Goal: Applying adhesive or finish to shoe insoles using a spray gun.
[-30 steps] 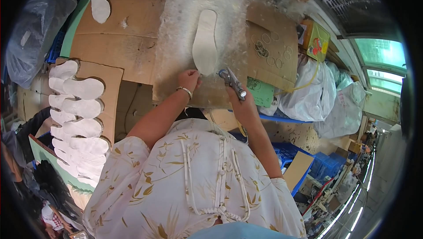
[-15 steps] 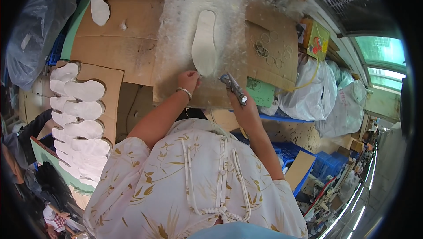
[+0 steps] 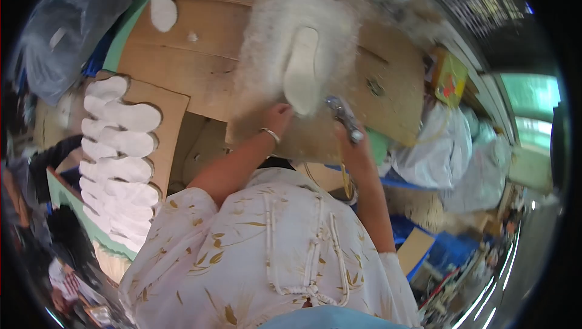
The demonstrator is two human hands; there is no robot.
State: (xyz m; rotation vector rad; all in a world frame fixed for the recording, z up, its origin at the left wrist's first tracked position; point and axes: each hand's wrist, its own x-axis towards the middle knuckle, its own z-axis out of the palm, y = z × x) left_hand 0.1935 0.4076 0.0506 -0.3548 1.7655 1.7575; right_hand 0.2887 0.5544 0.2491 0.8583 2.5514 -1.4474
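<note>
A white insole (image 3: pixel 301 74) lies flat on a board dusted white, its broad end toward me. At that near end my left hand (image 3: pixel 279 118) is closed, its fingertips pinching the insole's edge. My right hand (image 3: pixel 354 141) is wrapped round a metal spray gun (image 3: pixel 344 119), whose head points toward the insole but stays apart from it on the right. A yellowish hose (image 3: pixel 344 174) hangs down below my right hand. Blur hides the exact grip of the fingers.
On cardboard at left lie several overlapping white insoles (image 3: pixel 127 168); another insole (image 3: pixel 163 7) lies at the far left. To the right are a yellow container (image 3: pixel 450 79), white plastic bags (image 3: pixel 430 153) and blue crates (image 3: pixel 451 250). A large grey plastic bag (image 3: pixel 76 32) stands far left.
The whole view has shifted and tilted slightly. Relative to the insole, the spray gun has moved a little farther from me. My left hand stays at the insole's near end.
</note>
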